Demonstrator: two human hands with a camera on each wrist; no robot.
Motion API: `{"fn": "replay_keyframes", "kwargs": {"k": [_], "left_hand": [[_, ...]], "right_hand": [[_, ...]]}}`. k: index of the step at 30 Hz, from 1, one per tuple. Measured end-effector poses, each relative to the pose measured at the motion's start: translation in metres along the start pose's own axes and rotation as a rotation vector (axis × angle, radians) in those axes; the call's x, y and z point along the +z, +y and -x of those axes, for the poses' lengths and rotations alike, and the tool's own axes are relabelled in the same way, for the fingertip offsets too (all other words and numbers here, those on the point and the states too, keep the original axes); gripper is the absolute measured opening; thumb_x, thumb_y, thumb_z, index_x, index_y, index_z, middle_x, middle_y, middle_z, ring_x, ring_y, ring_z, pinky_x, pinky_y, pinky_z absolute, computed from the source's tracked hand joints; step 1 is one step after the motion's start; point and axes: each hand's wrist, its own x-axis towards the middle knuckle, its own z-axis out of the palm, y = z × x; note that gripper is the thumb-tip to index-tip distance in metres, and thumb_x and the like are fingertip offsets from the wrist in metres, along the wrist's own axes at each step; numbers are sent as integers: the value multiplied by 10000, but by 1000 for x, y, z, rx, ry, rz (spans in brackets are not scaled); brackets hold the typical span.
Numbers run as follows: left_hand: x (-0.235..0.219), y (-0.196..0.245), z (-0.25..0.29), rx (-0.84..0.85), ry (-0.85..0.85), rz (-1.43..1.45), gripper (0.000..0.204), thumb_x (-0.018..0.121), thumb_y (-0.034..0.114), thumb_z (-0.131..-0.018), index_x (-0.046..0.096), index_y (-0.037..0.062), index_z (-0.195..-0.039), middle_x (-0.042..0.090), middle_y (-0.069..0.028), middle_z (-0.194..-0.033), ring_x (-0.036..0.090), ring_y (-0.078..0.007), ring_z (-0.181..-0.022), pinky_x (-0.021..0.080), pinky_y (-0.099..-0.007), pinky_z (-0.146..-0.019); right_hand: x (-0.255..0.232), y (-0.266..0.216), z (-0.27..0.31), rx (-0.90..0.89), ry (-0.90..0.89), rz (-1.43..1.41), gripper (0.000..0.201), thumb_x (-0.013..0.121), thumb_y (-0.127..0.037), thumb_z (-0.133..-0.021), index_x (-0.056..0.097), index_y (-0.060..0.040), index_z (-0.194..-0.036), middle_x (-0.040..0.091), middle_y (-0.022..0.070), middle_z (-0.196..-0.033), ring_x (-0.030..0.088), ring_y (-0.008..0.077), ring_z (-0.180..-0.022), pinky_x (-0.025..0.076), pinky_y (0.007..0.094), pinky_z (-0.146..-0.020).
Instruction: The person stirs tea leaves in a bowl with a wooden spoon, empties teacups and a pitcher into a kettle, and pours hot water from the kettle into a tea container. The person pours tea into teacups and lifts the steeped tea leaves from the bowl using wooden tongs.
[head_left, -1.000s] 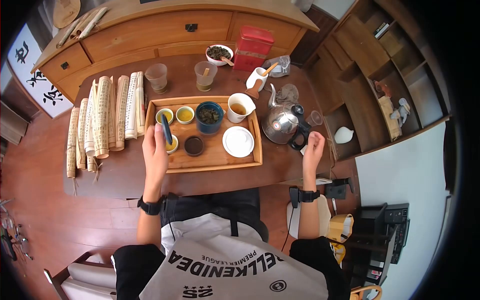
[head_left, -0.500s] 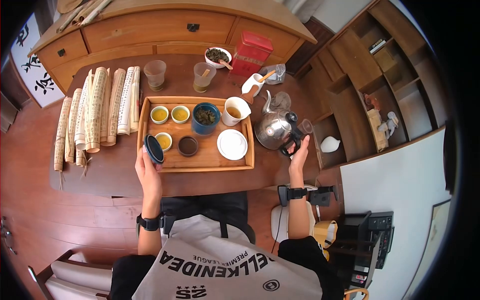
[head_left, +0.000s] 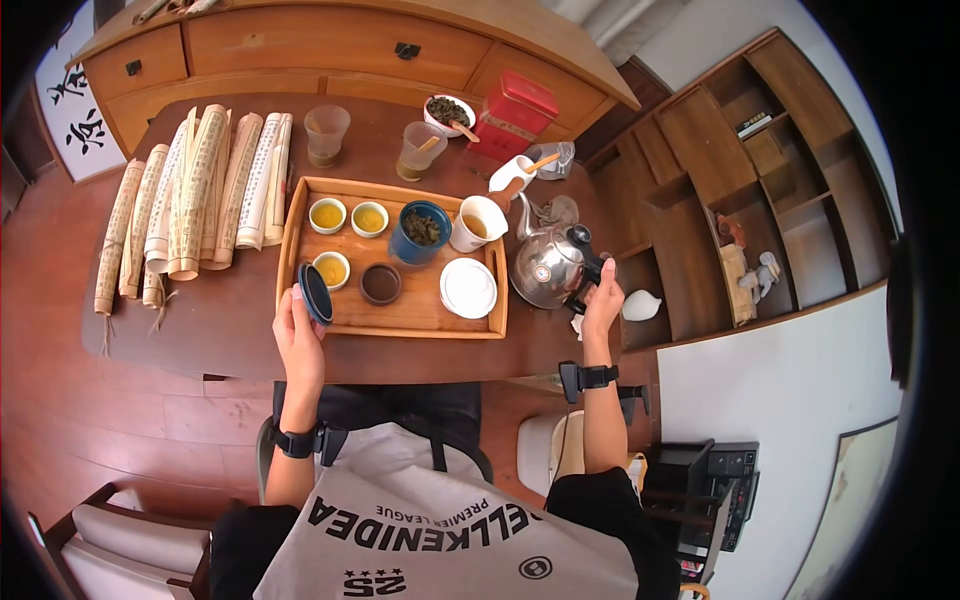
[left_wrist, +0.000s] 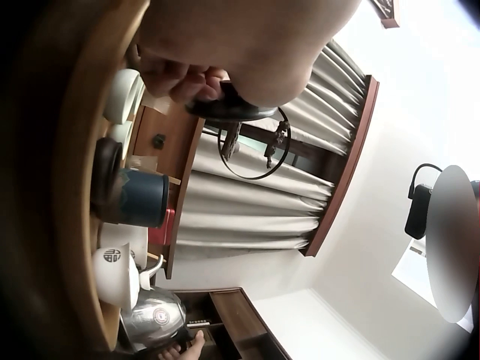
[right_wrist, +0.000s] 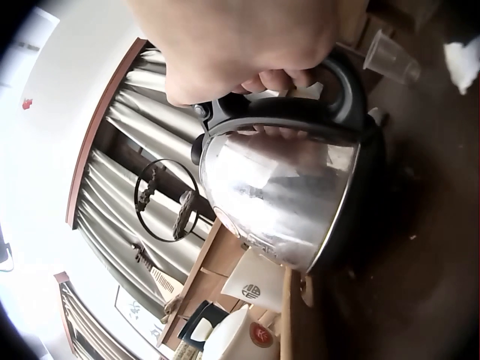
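Note:
My left hand [head_left: 300,345] holds a dark blue round lid [head_left: 315,293] tilted on edge at the tray's front left corner. My right hand [head_left: 602,305] grips the black handle [right_wrist: 349,90] of a shiny steel kettle [head_left: 545,268], just right of the tray. On the wooden tray [head_left: 420,331] stands a blue cup [head_left: 408,250] with wet tea leaves. Beside it are a white pitcher [head_left: 466,238] of amber tea, a white lidded bowl [head_left: 468,288], a small brown cup [head_left: 380,285] and three small white cups, one near the lid [head_left: 331,270], with yellow tea.
Paper scrolls [head_left: 205,200] lie left of the tray. Behind it stand two clear cups, one at the left [head_left: 325,135], a bowl of dry leaves [head_left: 450,115], a red tin [head_left: 515,115] and a white tool holder [head_left: 512,172]. Shelving [head_left: 740,190] rises at the right.
The right hand has closed round the kettle's handle from beside it. The left hand has moved the lid back from over the front small cup to the tray's corner. The head view has shifted.

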Motion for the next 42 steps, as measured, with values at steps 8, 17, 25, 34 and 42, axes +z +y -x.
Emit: {"fn": "replay_keyframes", "kwargs": {"k": [8,17,25,34,42], "left_hand": [[7,-17,12,9,-69,19,291,448,285,-1094,513,121,-862,413,99,-698,322,15,-566,244,-175,-483],[15,-32,19,109,-87,-43,292,475,252,-1085,487,95,-839,399,85,-677,328,-8,-587,269,-201,-514],[20,-29,13,158,-134,-34,271,478,218,-1079,512,63,-859,437,64,-686,384,-28,-599,339,-216,-540],[18,-37,13,209,-175,-109,256,509,170,-1058,528,26,-847,551,13,-679,496,-37,-603,397,-212,-540],[16,-40,13,214,-173,-128,265,516,168,-1052,512,29,-826,522,18,-668,469,-33,-595,384,-216,-529]], "right_hand": [[-12,-44,-19,-170,-130,38,548,605,-409,-1014,474,-88,-588,377,-82,-568,326,26,-518,212,263,-470],[1,-100,-17,-354,-298,195,481,641,-361,-996,570,14,-704,467,-53,-639,390,41,-606,300,245,-523],[22,-127,-11,-473,-375,338,478,673,-358,-964,549,20,-698,424,-9,-595,376,61,-609,300,276,-528],[38,-154,-5,-629,-430,499,471,726,-340,-909,541,25,-674,352,21,-558,334,81,-568,292,293,-498],[46,-169,0,-719,-435,590,483,754,-347,-875,539,23,-649,361,34,-526,338,94,-537,303,298,-478]]}}
